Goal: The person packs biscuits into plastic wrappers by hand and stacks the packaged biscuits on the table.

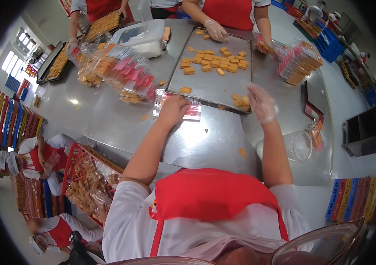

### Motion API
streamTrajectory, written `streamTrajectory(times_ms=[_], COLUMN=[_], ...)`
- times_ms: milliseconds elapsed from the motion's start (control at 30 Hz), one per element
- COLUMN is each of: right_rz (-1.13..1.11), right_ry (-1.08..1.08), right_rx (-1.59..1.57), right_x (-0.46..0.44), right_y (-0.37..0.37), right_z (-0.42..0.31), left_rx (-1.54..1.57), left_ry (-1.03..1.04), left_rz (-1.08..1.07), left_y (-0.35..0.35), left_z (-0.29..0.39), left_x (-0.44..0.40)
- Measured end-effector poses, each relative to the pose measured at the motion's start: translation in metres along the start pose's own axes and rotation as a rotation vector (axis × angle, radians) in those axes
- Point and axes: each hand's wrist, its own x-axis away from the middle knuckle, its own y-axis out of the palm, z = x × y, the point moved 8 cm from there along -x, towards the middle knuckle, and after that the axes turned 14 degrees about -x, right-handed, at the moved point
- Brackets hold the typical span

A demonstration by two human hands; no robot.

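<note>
My left hand (174,109) is bare and rests on a clear printed packet (192,111) at the near edge of a metal tray, its fingers bent over the packet. My right hand (263,105), in a clear plastic glove, is raised at the tray's near right corner with its fingers apart, slightly blurred. Beside it several orange biscuits (240,100) lie in that corner. A larger group of orange biscuits (216,60) covers the middle of the tray (210,85), and a small stack (185,89) sits near its left edge.
Filled packets (128,73) are heaped left of the tray, with a plastic tub (141,39) behind. More packets (299,62) stand right. Across the table, a co-worker's gloved hand (216,32) reaches over the tray. A clear round container (300,145) lies right; a red crate (86,176) stands left.
</note>
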Motion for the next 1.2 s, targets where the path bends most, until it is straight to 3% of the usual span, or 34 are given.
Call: streamTrajectory(times_ms=[133, 333, 467, 567, 667, 767, 967, 1067, 1167, 1200], right_rz=[0.008, -0.316, -0.006, -0.251, -0.267, -0.14, -0.023, -0.189, -0.262, -0.326], right_ry=[-0.089, 0.189, -0.174, 0.099, 0.144, 0.279, 0.088, 0.179, -0.018, 0.072], right_rx=[0.157, 0.622, 0.597, 0.586, 0.333, 0.228, 0.08, 0.219, -0.009, 0.029], right_x=[-0.068, -0.109, -0.095, -0.098, -0.096, -0.109, -0.108, -0.098, -0.094, -0.098], right_y=[0.04, 0.091, 0.091, 0.105, 0.103, 0.099, 0.144, 0.138, 0.136, 0.14], right_z=[0.047, 0.092, 0.085, 0.121, 0.114, 0.081, 0.097, 0.088, 0.079, 0.079], left_rx=[0.0, -0.005, 0.0, -0.047, -0.053, -0.042, -0.036, -0.016, -0.015, -0.02], left_ry=[-0.062, -0.104, -0.041, -0.032, -0.052, -0.043, -0.039, -0.023, -0.024, -0.034], left_rz=[0.008, 0.017, 0.019, 0.031, 0.011, 0.037, 0.06, 0.066, 0.063, 0.046], left_y=[0.007, 0.007, 0.001, 0.001, 0.0, 0.0, 0.001, -0.003, -0.004, -0.005], left_z=[-0.009, -0.016, -0.007, -0.006, -0.005, -0.004, -0.006, -0.006, -0.006, -0.006], left_x=[-0.002, 0.003, 0.006, 0.009, 0.009, 0.007, 0.008, 0.009, 0.009, 0.009])
